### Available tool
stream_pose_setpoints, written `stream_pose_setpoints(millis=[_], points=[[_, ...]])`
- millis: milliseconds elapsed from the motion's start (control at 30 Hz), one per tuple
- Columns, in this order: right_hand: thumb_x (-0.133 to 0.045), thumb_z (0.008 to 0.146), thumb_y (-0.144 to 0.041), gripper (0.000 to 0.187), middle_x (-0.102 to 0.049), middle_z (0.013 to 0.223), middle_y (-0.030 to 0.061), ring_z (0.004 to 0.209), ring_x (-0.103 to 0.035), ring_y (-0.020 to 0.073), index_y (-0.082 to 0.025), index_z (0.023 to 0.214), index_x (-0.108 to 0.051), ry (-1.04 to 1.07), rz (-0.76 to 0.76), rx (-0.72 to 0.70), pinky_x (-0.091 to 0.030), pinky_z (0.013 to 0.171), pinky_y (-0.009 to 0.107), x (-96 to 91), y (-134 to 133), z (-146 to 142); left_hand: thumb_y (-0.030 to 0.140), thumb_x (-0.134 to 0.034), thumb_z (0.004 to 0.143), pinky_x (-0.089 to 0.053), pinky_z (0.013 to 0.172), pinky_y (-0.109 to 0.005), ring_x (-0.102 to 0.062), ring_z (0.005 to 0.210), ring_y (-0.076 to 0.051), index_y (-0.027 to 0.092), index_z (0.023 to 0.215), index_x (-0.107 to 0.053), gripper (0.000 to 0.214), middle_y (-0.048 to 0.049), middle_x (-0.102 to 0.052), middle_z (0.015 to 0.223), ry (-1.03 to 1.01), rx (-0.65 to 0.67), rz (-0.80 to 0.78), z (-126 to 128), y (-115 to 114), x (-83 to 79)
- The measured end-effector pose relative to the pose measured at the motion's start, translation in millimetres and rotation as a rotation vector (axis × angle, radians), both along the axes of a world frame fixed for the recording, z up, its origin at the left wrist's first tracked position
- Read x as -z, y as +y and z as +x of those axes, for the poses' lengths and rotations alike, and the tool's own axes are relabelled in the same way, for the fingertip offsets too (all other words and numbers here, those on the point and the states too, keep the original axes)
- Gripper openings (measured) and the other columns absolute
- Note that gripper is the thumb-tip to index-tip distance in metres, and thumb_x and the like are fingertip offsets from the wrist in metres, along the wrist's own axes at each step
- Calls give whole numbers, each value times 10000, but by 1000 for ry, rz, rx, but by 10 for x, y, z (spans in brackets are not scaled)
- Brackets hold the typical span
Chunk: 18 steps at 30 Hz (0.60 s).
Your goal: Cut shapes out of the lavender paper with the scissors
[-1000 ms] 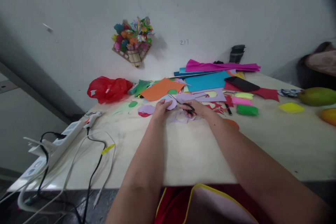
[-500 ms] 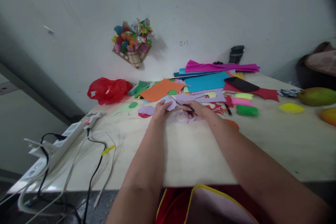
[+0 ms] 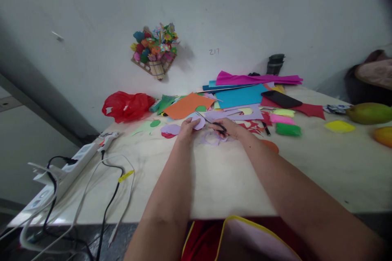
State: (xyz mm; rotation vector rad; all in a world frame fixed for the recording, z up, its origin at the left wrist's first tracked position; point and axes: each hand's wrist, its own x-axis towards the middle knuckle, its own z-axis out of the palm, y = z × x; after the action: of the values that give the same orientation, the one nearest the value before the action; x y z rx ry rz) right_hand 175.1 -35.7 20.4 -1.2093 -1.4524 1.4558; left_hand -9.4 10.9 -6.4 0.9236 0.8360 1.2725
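Note:
My left hand (image 3: 185, 129) pinches a small lilac paper piece (image 3: 199, 122) just above the pale table (image 3: 220, 171). My right hand (image 3: 230, 127) is closed on black-handled scissors (image 3: 214, 123), whose blades point left into that lilac piece. Thin lilac offcuts (image 3: 211, 138) lie on the table between and under the two hands. A lilac sheet with cut-out holes (image 3: 237, 112) lies just beyond my right hand.
Coloured paper sheets (image 3: 241, 94), a black phone (image 3: 281, 98), green and pink pieces (image 3: 288, 129) and a black pen (image 3: 266, 127) crowd the far table. A red plastic bag (image 3: 127, 105) sits far left. A power strip with cables (image 3: 73, 161) is at the left edge. Fruit (image 3: 369, 113) lies far right.
Both hands stay almost in place; the scissors have shifted slightly along the lilac piece. The view has tilted a little.

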Motion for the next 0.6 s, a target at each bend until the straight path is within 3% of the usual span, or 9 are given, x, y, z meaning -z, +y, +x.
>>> stream_pose_setpoints(millis=[333,600], points=[[-760,800,-373,314,-486,429,-46,321,-379,62,-176,677,-547,-11,33,-24,-273,308,186,75,59,18,181,-911,527,-595,653,-294,-710,634,-198,119,760,-692,326,-81,-747,725,-6,-11,25,3,9,6],[-773,760,-361,315,-495,433,-41,339,-386,63,-177,641,-546,-26,57,-24,-267,319,185,93,71,24,177,-882,594,-624,771,-371,-734,673,-225,104,842,-695,319,-97,-758,776,-21,-42,21,9,6,14]])
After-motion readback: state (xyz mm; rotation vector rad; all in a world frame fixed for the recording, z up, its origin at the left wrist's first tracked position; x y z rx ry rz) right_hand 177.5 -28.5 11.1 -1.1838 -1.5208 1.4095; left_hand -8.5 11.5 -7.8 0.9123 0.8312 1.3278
